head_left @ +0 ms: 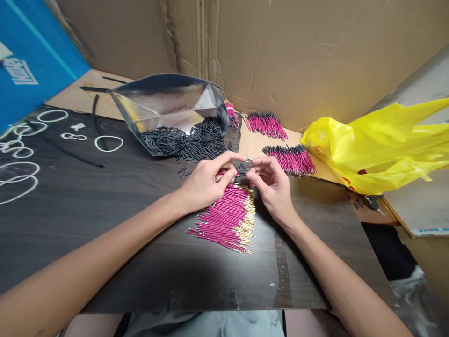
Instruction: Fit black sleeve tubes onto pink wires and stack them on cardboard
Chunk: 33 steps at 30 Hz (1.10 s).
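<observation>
My left hand (209, 181) pinches a short magenta wire (221, 173) between thumb and fingers, its index finger stretched towards the right hand. Close to it, my right hand (272, 186) has thumb and fingertips closed at a short black tube (242, 173) in line with the wire. Whether the tube is around the wire's end I cannot tell. Just below both hands lies a pile of magenta wires (224, 215) with gold-coloured tips pointing right. Behind the hands, many short black tubes (182, 140) spill from an open silver-lined bag (157, 100).
Two rows of magenta wires with black ends (266, 125) lie on cardboard (249, 145) at the back right. A yellow plastic bag (372, 145) is beside them. White rubber bands (109, 143) and a long black tube (75, 153) lie on the dark table (140, 267) at left.
</observation>
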Motion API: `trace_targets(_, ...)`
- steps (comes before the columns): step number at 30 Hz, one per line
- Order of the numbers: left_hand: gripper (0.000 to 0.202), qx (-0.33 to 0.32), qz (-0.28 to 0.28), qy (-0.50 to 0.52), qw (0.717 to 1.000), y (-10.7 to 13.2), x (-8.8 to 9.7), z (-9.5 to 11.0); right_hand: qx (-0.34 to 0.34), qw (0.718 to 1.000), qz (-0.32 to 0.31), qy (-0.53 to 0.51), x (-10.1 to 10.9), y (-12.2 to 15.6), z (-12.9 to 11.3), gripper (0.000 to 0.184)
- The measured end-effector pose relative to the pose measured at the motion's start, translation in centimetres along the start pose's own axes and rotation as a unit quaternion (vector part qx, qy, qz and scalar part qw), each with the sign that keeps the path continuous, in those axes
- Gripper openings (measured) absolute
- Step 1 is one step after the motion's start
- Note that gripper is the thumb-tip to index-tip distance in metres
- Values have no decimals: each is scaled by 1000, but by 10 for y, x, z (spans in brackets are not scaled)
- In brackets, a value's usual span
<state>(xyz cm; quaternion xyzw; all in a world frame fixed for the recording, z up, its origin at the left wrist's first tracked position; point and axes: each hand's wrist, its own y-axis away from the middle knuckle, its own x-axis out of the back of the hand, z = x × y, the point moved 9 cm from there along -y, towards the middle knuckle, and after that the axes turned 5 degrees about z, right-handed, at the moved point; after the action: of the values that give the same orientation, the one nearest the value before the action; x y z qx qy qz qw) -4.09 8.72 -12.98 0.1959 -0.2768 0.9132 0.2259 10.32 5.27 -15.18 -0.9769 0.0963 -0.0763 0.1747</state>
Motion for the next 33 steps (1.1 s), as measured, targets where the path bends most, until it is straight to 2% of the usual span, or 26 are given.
trace_targets(5, 30, -14, 22, -9, 1000, 1, 3, 3, -86, 991, -28, -101, -6, -5, 13, 32)
trace_targets(8, 29, -18, 36, -13, 999, 2, 5, 4, -133, 984, -47, -112, -10, -4, 19, 34)
trace_targets(10, 28, -13, 44, -7, 999, 2, 6, 4, -141, 982, -52, -111, -12, -4, 18, 35)
trace_targets(15, 26, 6, 45, 25, 999, 1, 5, -1, -106, 990, -31, -85, -8, -1, 13, 29)
trace_targets(19, 26, 7, 40, -23, 999, 1, 3, 1, -47, 999, 9, -8, -1, 4, 7, 17)
trace_targets(23, 27, 14, 55, -42, 997, 2, 4, 1, -59, 998, 15, 1, -3, 7, 11, 15)
trace_targets(27, 23, 28, 78, -24, 996, 3, 6, -3, -53, 998, 18, 0, -3, 8, 9, 18)
trace_targets(33, 20, 69, 109, 53, 990, 2, 11, -13, -60, 998, -12, -30, -12, 13, 6, 33)
